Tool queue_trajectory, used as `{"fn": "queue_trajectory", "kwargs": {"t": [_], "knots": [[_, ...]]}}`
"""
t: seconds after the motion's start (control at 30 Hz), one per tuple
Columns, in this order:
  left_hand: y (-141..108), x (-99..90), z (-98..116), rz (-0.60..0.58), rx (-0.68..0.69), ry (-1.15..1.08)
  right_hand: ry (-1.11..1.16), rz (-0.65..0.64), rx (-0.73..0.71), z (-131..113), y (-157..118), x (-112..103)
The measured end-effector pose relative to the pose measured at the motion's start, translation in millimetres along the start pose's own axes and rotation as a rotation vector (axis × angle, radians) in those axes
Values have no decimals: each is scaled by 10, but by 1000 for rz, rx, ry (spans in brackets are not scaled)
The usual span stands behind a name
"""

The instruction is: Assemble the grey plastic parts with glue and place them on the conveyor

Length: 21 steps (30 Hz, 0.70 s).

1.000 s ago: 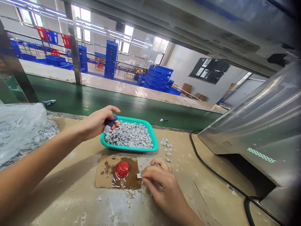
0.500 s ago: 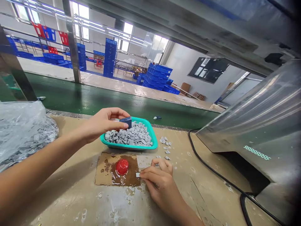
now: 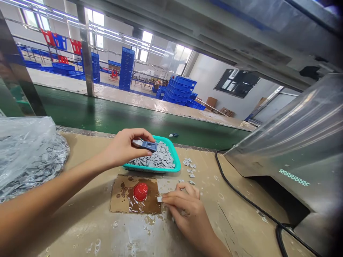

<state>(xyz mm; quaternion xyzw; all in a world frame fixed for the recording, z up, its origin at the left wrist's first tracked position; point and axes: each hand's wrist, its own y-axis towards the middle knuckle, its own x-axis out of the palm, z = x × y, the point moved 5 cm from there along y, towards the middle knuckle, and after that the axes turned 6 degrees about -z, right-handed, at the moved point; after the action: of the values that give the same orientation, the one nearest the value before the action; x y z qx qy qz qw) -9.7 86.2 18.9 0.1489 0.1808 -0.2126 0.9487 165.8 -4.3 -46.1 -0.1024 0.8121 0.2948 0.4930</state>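
Dark-blue part (image 3: pixel 150 146): blocky, recessed face, pale tip (image 3: pixel 137 142). Long axis runs left–right, tip leftward. Left hand (image 3: pixel 124 147) pinches it above teal basket (image 3: pixel 176 159); right hand (image 3: pixel 189 210) pinches whitish chip (image 3: pixel 159 199) by cardboard (image 3: pixel 118 204).

Bright windows (image 3: pixel 98 18) glare white while the right edge darkens and blurs

So the dark blue block (image 3: pixel 149 145) with a pale left end was held just left of mid-frame, recess showing; the little whitish tab (image 3: pixel 159 199) was pinched lower-center.
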Motion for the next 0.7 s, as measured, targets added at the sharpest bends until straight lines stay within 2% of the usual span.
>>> {"fn": "queue_trajectory", "kwargs": {"t": [0.1, 0.23, 0.3, 0.37, 0.47, 0.7], "knots": [[-14, 44, 32, -8, 34, 20, 156, 60, 41, -11, 179, -238], [-36, 54, 60, -29, 7, 2, 386, 184, 58, -84, 526, -592], [-50, 54, 88, -39, 4, 20, 449, 258, 82, -108, 664, -691], [-62, 60, 128, -59, 20, 46, 471, 303, 107, -121, 757, -710], [-77, 65, 193, -72, 69, 84, 456, 289, 104, -143, 833, -637], [-68, 68, 164, -49, 40, 157, 358, 250, -81, -226, 843, -529]]}}
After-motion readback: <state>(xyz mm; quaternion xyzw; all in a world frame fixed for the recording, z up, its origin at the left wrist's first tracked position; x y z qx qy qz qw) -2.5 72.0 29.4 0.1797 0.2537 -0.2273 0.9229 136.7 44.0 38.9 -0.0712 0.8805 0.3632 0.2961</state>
